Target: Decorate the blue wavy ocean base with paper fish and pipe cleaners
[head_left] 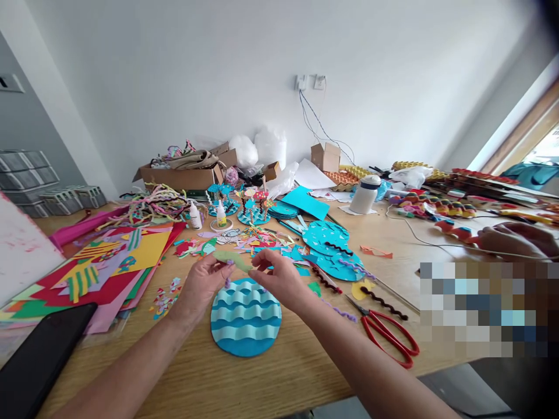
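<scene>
Both hands meet above the far edge of a round blue disc [246, 326] with wavy light-blue strips across it. My left hand [200, 285] pinches the left part of a pale green paper piece [233, 259]. At the piece's right end are the bent fingers of my right hand [279, 276], closed against it. A short purple fuzzy stem [227, 283] shows under my left fingertips by the disc's edge; whether the stem touches the green piece I cannot tell. Red-handled scissors [386, 334] lie on the table to the right, beside a dark brown twisted stem [386, 304].
Coloured paper sheets [131, 265] and a black phone [46, 343] lie at left. Glue bottles [195, 216], finished-looking decorated discs [254, 215] and paper scraps spread beyond my hands. Speckled blue discs [327, 235] lie to the right. Another person's hand [519, 240] rests at far right.
</scene>
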Available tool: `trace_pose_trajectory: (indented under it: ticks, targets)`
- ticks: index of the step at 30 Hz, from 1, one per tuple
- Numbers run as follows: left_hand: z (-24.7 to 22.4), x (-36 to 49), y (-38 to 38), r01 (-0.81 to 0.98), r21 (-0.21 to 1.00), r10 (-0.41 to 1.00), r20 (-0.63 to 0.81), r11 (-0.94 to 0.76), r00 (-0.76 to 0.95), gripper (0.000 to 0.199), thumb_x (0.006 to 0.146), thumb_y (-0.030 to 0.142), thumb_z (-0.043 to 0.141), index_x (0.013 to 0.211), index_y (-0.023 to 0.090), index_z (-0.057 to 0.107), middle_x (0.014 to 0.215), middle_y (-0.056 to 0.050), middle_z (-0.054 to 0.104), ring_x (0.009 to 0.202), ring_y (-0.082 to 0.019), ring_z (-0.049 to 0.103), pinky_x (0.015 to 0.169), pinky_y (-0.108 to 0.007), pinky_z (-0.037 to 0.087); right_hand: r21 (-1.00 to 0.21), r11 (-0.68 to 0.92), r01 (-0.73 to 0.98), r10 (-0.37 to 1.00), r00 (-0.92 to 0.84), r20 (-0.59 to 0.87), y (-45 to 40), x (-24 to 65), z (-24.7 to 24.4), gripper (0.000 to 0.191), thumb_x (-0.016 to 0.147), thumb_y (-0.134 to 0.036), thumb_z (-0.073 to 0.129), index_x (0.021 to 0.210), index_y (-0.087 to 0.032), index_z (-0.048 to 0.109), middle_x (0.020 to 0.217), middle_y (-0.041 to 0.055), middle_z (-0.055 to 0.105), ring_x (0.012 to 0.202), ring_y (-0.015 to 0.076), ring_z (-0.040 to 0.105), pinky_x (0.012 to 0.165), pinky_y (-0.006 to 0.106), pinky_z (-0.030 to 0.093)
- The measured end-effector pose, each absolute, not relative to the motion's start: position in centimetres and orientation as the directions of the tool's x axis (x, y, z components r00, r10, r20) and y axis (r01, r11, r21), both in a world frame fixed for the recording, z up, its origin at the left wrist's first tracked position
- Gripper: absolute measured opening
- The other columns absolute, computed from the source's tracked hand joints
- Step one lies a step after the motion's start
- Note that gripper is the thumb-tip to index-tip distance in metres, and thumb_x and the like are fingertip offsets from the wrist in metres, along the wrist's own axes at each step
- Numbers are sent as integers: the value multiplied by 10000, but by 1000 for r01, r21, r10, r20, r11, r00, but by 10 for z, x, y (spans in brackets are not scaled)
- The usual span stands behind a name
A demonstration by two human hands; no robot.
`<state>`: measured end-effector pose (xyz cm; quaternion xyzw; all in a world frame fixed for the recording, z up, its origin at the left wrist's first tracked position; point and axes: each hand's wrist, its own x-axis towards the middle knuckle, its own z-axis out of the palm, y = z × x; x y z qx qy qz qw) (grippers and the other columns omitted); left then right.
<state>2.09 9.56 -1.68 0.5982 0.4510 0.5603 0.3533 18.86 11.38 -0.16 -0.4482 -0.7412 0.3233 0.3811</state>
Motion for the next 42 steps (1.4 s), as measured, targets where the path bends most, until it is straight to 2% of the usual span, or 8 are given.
trace_pose_trajectory:
  ticks: [4, 7, 10, 18, 25, 32, 36, 42]
  targets:
    - [-7, 23, 83, -53, 938, 936, 337, -343, -99, 101, 710, 267, 627, 788, 202, 626, 717, 18, 638, 702, -138, 580, 667, -255, 471, -982, 164, 96, 918, -380, 117, 107, 171, -6, 267, 587, -234, 701, 811, -182, 567, 806, 3, 579, 800, 155, 541, 679, 274, 431]
    - [0, 27, 76, -190, 929, 948, 302, -317, -103, 78, 698, 251, 657, 762, 209, 642, 711, 19, 646, 735, -140, 589, 713, -256, 463, -983, 10, -181, 878, -469, 95, 100, 159, -5, 310, 538, -274, 743, 787, -184, 581, 773, -9, 589, 746, 140, 537, 663, 270, 430]
    - [3, 31, 71, -346, 905, 969, 232, -247, -82, 85, 668, 240, 701, 726, 200, 653, 682, 25, 640, 686, -127, 585, 677, -234, 458, -950, -46, -310, 856, -502, 123, 95, 150, -4, 288, 505, -291, 773, 695, -172, 592, 650, -39, 563, 610, 96, 487, 588, 233, 398]
    - [2, 32, 61, -358, 901, 967, 252, -246, -31, 171, 698, 250, 698, 855, 215, 639, 799, 23, 629, 750, -121, 565, 713, -225, 441, -923, -21, -385, 871, -460, 172, 94, 150, -5, 224, 550, -336, 759, 603, -147, 650, 544, -39, 575, 492, 65, 447, 527, 220, 359]
    - [-2, 22, 58, -297, 923, 969, 222, -244, -104, 313, 748, 403, 628, 1007, 230, 593, 872, -10, 586, 894, -171, 523, 808, -296, 416, -857, -153, -492, 913, -403, 68, 93, 157, -3, 282, 475, -257, 815, 652, -152, 622, 561, -30, 615, 508, 86, 528, 538, 221, 403]
    - [12, 6, 66, -21, 971, 971, 235, -236, -51, 383, 698, 394, 669, 1049, 254, 604, 1173, -39, 549, 1178, -255, 394, 918, -324, 348, -803, -330, -496, 788, -613, 55, 93, 168, -6, 297, 562, -241, 789, 761, -157, 586, 606, -4, 626, 527, 92, 539, 505, 204, 403]
    - [31, 0, 69, 155, 967, 977, 188, -202, 105, 341, 692, 420, 664, 988, 256, 623, 1088, -28, 584, 1068, -248, 474, 857, -316, 373, -798, -361, -483, 696, -709, 114, 95, 172, -14, 291, 610, -190, 767, 819, -171, 565, 612, -15, 611, 591, 105, 564, 515, 198, 406]
    - [41, 2, 75, 184, 969, 959, 117, -168, 259, 155, 719, 354, 646, 782, 215, 619, 765, 22, 584, 784, -159, 526, 751, -273, 389, -843, -368, -391, 645, -761, 71, 94, 172, -15, 328, 579, -239, 787, 802, -152, 562, 602, -13, 616, 587, 102, 569, 531, 202, 402]
